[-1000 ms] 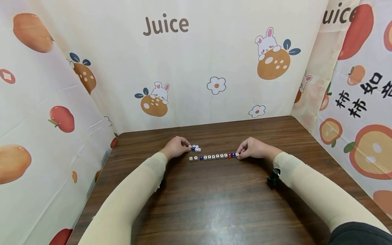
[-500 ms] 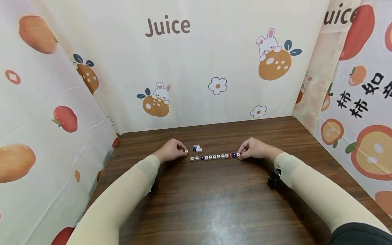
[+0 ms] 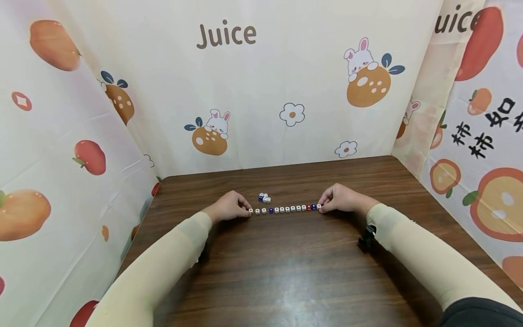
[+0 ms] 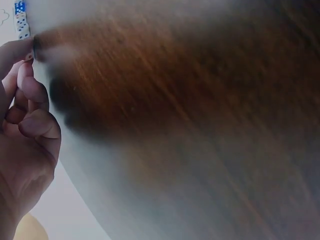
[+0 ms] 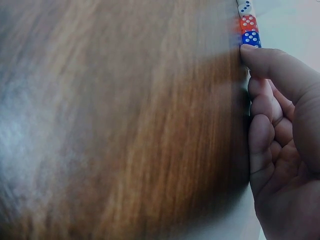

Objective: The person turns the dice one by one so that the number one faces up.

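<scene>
A row of small dice (image 3: 288,209) runs across the table in the head view, mostly white. My left hand (image 3: 230,205) pinches a white die (image 3: 251,211) at the row's left end, with small gaps between it and the dice beside it. At the other end my right hand (image 3: 338,198) holds the last white die (image 3: 319,207) between thumb and finger. Beside that one sit a blue die (image 5: 251,38) and a red die (image 5: 248,22), touching in the right wrist view. Another blue die (image 3: 271,210) stands left of the middle. The right hand's thumb mostly hides its die.
Behind the row lies a small cluster of white and blue dice (image 3: 264,198). The brown wooden table (image 3: 282,263) stretches toward me. A printed cloth backdrop (image 3: 253,81) rises at its back and both sides.
My left hand has taken a white die from the cluster, moved it left, then brought it forward to the row's left end. The right hand has stayed at the right end.
</scene>
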Demonstrator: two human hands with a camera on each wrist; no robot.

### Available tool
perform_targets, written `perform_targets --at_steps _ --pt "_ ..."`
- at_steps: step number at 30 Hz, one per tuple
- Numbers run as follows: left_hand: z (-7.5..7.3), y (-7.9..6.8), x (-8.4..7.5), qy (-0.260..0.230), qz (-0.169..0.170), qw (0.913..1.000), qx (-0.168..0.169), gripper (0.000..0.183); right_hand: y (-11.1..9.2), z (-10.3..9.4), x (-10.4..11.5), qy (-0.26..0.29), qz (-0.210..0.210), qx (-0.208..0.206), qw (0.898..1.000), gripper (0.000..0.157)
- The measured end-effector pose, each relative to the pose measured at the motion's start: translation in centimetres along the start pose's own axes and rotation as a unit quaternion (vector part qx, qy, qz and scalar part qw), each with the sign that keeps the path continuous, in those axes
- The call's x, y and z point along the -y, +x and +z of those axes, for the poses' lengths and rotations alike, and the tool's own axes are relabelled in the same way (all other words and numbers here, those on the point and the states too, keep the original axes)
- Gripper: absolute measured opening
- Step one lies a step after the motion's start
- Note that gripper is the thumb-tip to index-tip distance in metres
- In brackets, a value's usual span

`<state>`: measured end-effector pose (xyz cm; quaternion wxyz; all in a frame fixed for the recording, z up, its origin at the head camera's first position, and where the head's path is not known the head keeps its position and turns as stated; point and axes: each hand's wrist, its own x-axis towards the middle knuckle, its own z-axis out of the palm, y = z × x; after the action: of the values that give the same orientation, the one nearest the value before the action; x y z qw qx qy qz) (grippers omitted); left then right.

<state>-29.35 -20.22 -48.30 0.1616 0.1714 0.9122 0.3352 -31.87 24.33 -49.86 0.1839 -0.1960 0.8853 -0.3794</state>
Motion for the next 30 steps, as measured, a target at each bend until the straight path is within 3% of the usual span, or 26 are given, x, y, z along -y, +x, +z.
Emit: perform_targets --at_steps 15,30 --pt "0.2 0.21 0.42 0.008 0.007 0.9999 0.008 0.004 -0.06 -0.02 0.03 0.005 0.0 0.001 1.0 0.016" --pt "0.09 -0.01 -0.32 0.004 0.002 0.9999 0.013 0.005 -0.06 -0.01 0.11 0.002 0.003 0.0 1.0 0.015"
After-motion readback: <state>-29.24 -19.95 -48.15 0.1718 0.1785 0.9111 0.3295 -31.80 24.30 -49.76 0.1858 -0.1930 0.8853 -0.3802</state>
